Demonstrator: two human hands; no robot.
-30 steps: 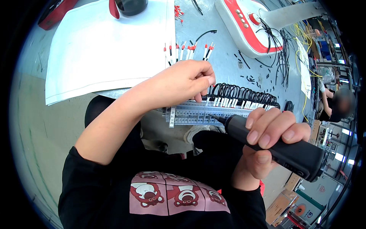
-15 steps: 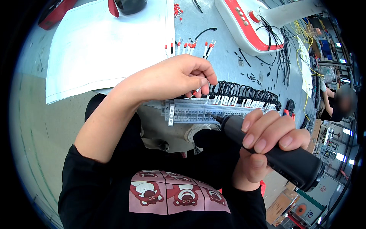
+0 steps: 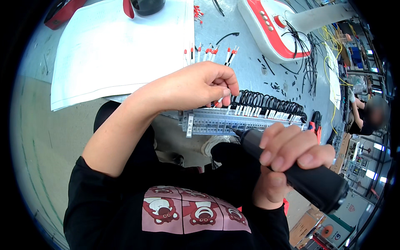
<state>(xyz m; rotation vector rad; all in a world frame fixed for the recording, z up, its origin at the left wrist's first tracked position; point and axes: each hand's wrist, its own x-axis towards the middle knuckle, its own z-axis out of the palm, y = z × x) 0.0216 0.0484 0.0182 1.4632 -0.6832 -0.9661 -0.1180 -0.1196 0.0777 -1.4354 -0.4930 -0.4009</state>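
A long grey terminal block strip (image 3: 212,128) lies along the table's near edge. Its far side carries a row of black looped wires (image 3: 271,101) with white marker sleeves. Pinched in the fingers of my left hand (image 3: 204,85) is a wire (image 3: 219,100) with a red ferrule and white sleeve, its tip at the strip's far side. My right hand (image 3: 287,154) is wrapped round a black electric screwdriver (image 3: 318,185), held tilted. The screwdriver's thin bit reaches the near row of terminal screws; whether it sits in a screw is too small to tell.
Beyond my left hand stand several wires (image 3: 212,53) with red ferrules. Paper sheets (image 3: 125,50) cover the table's left. A white-and-red machine base (image 3: 271,31) stands at the far right, near black wire scraps (image 3: 276,86). Pliers (image 3: 316,125) lie right of the strip. Another person (image 3: 366,116) is at far right.
The screwdriver's rear end has dipped slightly left and down with my right hand, its bit staying at the strip. My left hand keeps its pinch; the whole view has shifted a little.
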